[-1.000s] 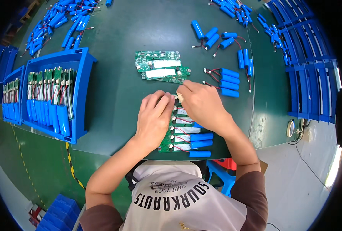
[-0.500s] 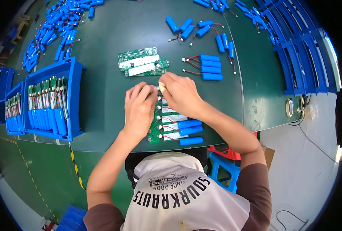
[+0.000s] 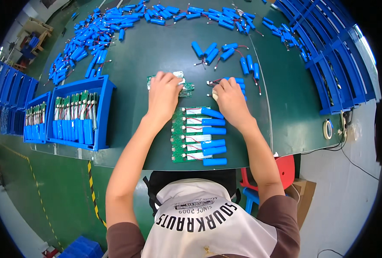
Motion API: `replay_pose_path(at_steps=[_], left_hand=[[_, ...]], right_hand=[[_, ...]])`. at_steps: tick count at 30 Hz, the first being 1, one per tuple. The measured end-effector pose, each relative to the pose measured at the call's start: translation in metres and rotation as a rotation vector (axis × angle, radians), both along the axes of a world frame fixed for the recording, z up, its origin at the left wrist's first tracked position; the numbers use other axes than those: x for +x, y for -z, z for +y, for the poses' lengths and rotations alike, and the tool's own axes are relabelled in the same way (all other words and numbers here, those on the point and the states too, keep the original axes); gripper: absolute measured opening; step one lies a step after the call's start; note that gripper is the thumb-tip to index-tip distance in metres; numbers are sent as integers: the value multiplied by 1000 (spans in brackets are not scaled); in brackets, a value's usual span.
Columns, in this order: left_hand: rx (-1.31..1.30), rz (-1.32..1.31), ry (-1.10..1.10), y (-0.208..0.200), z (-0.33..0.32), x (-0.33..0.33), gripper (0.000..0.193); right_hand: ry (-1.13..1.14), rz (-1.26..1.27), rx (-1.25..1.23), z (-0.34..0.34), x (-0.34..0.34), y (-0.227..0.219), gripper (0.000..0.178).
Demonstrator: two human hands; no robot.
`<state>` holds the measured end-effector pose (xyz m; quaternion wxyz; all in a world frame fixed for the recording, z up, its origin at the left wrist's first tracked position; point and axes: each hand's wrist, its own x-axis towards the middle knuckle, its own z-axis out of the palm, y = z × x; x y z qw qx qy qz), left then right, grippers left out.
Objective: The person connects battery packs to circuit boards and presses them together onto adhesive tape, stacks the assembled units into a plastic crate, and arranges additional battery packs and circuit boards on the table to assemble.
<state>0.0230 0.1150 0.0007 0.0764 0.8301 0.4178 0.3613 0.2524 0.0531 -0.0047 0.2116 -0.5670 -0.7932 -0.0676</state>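
Note:
A column of green circuit boards [image 3: 179,140] lies in front of me, with blue cylindrical batteries [image 3: 215,130] wired to them by red leads. Beyond its far end, my left hand [image 3: 164,92] closes its fingers over a small stack of loose circuit boards [image 3: 186,87], hiding much of it. To the right, my right hand [image 3: 231,99] has its thumb and fingers pinched at a group of loose blue batteries [image 3: 238,81] with white plugs. A pale cover sits on one of its fingertips. The hand hides most of that group, so its exact hold is partly covered.
Blue bins [image 3: 106,112] at the left hold boards with batteries standing in rows. More loose batteries [image 3: 211,53] lie farther off, and a large heap [image 3: 85,45] spreads along the far left. A blue rack [image 3: 324,56] and a tape roll [image 3: 327,129] are at the right.
Both hands have left the far end of the board column. The left moved up to the loose boards, the right moved right to the batteries. The view has shifted slightly.

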Motion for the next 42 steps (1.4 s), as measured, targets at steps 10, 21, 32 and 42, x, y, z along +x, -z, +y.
replay_pose_path(at_steps=[10,21,32,42], left_hand=[[-200,132,199,7,35,11,21],[-211,444,192,-12,23,35,39],[-215,281,233,-5,26,36,35],[-152,21,192,-44,36,5,20]], right_hand=[[-101,-36,174,16,-10,17,10],[-182,-431,142,31,-21,17,19],[-263,-615,155,32,-24,14,22],[-268,-610,148,32,-23,16,19]])
